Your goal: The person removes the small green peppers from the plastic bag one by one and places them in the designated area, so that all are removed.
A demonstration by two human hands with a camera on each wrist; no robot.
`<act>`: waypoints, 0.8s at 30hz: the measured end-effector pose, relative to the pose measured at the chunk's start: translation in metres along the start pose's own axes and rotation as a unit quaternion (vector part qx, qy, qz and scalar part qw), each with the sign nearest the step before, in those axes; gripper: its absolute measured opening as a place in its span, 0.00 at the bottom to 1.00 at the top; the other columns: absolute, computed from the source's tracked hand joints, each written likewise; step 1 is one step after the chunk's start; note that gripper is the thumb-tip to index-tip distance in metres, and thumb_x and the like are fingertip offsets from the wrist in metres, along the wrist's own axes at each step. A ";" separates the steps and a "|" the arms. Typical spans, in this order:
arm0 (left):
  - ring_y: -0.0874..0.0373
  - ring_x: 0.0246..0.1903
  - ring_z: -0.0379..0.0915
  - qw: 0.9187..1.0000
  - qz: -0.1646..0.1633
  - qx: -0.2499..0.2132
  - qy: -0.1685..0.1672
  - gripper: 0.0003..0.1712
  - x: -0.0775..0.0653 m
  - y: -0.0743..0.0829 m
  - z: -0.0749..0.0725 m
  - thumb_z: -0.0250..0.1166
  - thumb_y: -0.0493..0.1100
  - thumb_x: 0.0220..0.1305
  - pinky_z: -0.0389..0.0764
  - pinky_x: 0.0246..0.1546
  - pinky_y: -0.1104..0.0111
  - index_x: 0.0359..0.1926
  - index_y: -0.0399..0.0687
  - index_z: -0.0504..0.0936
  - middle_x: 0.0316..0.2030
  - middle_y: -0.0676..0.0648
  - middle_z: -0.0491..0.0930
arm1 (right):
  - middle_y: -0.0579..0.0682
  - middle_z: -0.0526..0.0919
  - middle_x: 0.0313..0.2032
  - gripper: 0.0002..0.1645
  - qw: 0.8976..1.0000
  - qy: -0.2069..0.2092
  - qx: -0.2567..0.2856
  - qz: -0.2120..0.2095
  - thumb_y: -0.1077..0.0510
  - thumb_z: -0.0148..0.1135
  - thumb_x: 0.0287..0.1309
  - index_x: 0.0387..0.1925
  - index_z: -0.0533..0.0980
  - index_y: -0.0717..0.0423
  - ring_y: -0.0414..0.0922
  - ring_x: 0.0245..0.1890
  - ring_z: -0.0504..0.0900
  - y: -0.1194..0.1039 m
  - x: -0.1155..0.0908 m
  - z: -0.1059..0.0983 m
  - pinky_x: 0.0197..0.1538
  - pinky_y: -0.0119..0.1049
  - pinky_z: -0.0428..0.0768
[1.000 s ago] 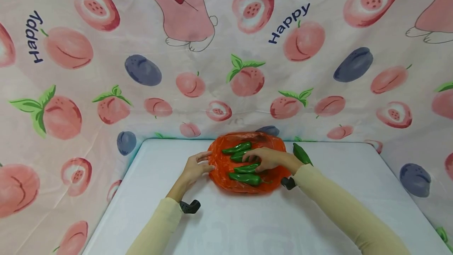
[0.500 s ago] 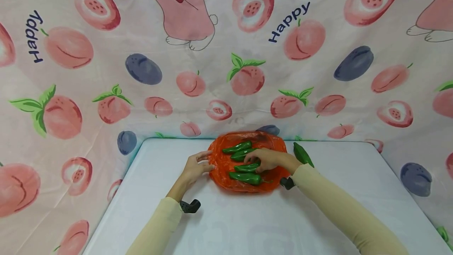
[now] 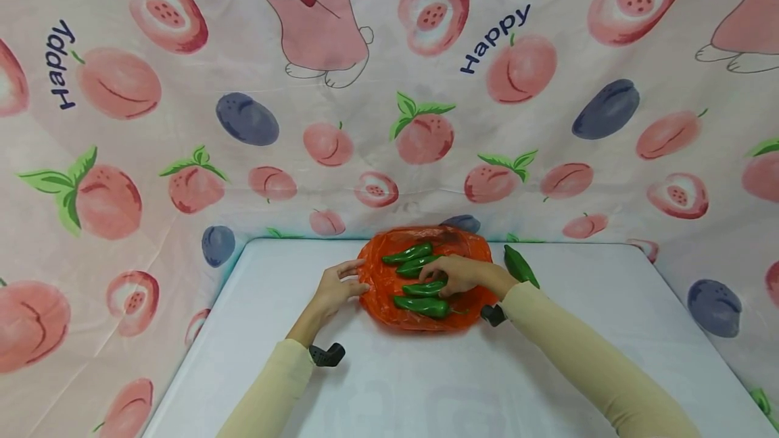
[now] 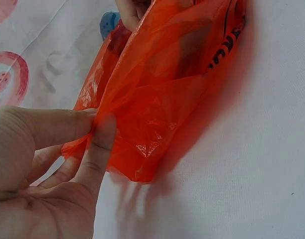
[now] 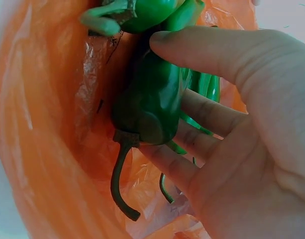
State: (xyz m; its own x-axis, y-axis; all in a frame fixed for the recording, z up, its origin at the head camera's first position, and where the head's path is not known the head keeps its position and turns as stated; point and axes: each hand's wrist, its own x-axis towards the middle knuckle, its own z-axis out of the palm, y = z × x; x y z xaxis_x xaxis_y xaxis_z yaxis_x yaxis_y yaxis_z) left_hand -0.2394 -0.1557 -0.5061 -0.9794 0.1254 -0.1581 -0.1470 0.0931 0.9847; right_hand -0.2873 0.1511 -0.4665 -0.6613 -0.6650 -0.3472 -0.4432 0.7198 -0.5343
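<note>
An orange-red plastic bag [image 3: 379, 299] lies spread on the white table, with several green peppers on it. My left hand [image 3: 331, 293] pinches the bag's left edge; in the left wrist view the thumb and a finger squeeze the thin film [image 4: 142, 119] together. Over the bag's right part, my right hand [image 3: 461, 272] grips one green pepper [image 5: 152, 94], thumb on top and fingers beneath, its curved stem hanging free. Another pepper [image 5: 147, 15] lies beside it in the right wrist view. In the head view the hand hides the held pepper's [image 3: 422, 289] right end.
One more green pepper [image 3: 519, 265] lies on the white table [image 3: 584, 303] just right of the bag, behind the right forearm. A fruit-patterned cloth [image 3: 365, 134] hangs right behind the table's back edge. Each wrist wears a black camera [image 3: 326, 355].
The right hand's fingertips have shifted very slightly toward the right and front, showing more of the pepper behind. The left hand and the bag stay as they were.
</note>
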 end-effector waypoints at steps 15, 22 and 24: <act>0.54 0.40 0.82 1.000 0.001 0.004 0.001 0.34 0.001 -0.004 -0.002 0.72 0.27 0.60 0.87 0.47 0.59 0.67 0.44 0.78 0.58 0.37 0.76 | 0.48 0.81 0.56 0.26 1.000 -0.004 0.002 -0.005 0.64 0.72 0.61 0.57 0.80 0.37 0.48 0.58 0.78 0.000 0.004 -0.002 0.63 0.51 0.78; 0.55 0.38 0.82 1.000 0.001 0.001 -0.001 0.34 0.000 -0.003 -0.002 0.71 0.26 0.59 0.86 0.48 0.56 0.67 0.43 0.78 0.58 0.37 0.75 | 0.47 0.81 0.55 0.25 1.000 -0.004 -0.002 -0.009 0.62 0.72 0.62 0.57 0.80 0.36 0.48 0.58 0.78 -0.002 0.002 -0.007 0.62 0.50 0.78; 0.54 0.39 0.82 1.000 0.000 0.001 -0.001 0.34 0.000 -0.003 -0.002 0.71 0.26 0.59 0.86 0.47 0.57 0.67 0.43 0.78 0.57 0.37 0.76 | 0.47 0.81 0.55 0.25 1.000 -0.001 -0.003 -0.012 0.62 0.72 0.62 0.57 0.80 0.37 0.48 0.57 0.78 -0.003 0.001 -0.009 0.61 0.50 0.79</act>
State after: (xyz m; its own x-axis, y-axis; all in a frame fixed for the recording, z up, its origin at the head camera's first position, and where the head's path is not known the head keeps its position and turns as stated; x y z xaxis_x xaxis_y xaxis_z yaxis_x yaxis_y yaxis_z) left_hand -0.2391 -0.1576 -0.5087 -0.9790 0.1274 -0.1592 -0.1477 0.0950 0.9845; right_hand -0.2917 0.1502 -0.4579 -0.6488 -0.6825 -0.3365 -0.4621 0.7047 -0.5384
